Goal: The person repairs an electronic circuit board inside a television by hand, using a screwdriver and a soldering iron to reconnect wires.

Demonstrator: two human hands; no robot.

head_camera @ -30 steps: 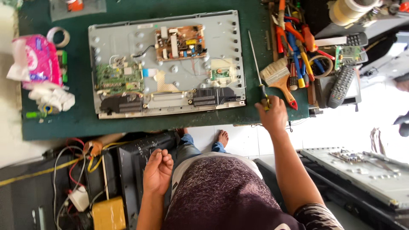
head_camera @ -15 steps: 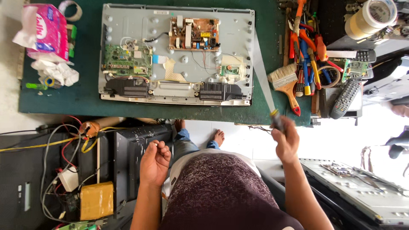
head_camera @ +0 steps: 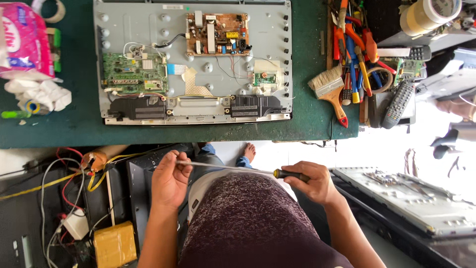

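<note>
Metal screwdriver (head_camera: pixel 233 168) spans your lap: your right hand (head_camera: pixel 312 182) grips its handle, your left hand (head_camera: pixel 170 179) pinches its tip.

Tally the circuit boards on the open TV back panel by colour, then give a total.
Green boards: 2, a large one and a small one
Brown board: 1
Total: 3 boards on the grey back panel
</note>
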